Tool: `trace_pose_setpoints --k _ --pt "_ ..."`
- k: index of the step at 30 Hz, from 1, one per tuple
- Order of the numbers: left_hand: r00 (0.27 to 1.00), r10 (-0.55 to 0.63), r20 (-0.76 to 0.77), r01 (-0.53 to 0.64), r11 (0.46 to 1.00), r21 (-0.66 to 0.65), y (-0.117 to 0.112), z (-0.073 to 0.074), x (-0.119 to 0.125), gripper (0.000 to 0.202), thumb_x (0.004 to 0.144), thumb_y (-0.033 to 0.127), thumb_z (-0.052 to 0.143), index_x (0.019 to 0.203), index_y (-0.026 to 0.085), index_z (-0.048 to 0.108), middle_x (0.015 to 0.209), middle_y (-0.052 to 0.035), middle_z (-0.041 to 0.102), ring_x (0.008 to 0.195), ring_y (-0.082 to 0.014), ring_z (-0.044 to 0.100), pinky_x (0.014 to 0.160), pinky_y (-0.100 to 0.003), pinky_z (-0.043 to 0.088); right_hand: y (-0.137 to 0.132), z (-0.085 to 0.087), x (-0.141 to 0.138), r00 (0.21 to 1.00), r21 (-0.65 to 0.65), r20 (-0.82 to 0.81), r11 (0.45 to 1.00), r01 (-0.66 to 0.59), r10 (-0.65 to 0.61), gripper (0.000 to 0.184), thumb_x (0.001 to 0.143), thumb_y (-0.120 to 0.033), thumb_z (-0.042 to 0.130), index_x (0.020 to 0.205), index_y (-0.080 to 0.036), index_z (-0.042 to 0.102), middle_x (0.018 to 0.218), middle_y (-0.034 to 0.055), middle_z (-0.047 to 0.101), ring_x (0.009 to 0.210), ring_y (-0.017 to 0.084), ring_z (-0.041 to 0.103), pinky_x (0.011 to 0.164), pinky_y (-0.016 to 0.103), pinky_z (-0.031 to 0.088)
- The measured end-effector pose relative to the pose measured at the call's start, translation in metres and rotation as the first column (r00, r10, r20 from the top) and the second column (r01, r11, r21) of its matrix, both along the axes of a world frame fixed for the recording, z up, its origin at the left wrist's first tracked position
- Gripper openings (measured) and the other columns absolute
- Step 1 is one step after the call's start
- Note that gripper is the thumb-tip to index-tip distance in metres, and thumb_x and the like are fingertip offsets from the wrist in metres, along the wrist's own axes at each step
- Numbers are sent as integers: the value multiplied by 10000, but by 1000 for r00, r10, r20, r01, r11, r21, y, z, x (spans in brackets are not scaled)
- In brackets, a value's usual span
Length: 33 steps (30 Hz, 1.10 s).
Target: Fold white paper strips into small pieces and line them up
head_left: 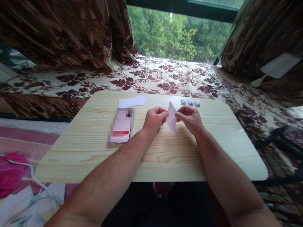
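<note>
Both my hands hold a folded white paper piece (pixel 171 117), a diamond shape standing on its point just above the wooden table (pixel 151 148). My left hand (pixel 154 120) pinches its left edge with the fingers curled. Its right edge is pinched by my right hand (pixel 190 118). Three small folded white paper shapes (pixel 190 102) lie in a row at the far edge, just behind my right hand.
A stack of white paper sheets (pixel 132 101) lies at the far left of the table. A pink phone-like object (pixel 121 126) rests left of my left hand. Floral bedding and curtains surround the table; a window is behind. Pink cloth and cables lie lower left.
</note>
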<state>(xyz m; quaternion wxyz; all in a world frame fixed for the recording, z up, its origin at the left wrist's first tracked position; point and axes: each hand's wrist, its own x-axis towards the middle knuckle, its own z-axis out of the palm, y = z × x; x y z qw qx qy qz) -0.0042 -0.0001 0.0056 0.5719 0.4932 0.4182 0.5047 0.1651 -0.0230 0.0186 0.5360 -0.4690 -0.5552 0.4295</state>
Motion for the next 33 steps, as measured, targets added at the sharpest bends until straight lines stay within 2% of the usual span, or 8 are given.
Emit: trace_pose_setpoints --k 5,11,27,33 --pt "1000 11 -1 -11 1000 5 -1 -1 1 112 696 254 693 661 164 637 502 25 545 435 -80 431 442 -228 291 -1 -1 -1 1000 -1 -5 1000 -31 31 235 731 -361 782 709 -181 633 627 -15 641 558 113 581 546 248 494" --pt "999 29 -37 -28 1000 5 -2 1 1 142 680 278 718 657 165 635 514 26 560 450 -78 436 458 -220 311 0 -3 -1 1000 14 11 1000 12 -13 264 755 -422 757 720 -184 647 658 -15 639 593 118 582 572 259 540" --pt "997 21 -70 -14 994 107 -4 0 0 116 708 255 696 674 160 638 532 20 594 458 -89 484 467 -223 348 1 -3 -1 999 15 -43 1000 5 -4 161 740 -305 760 727 -178 662 656 -13 651 588 115 576 579 258 498" --pt "995 40 -86 -28 991 129 -4 1 -1 128 707 250 704 655 160 630 529 27 576 480 -91 486 470 -220 345 0 -2 -2 1000 2 -26 1000 8 -8 187 727 -331 771 735 -178 665 684 -3 666 612 126 588 588 267 508"
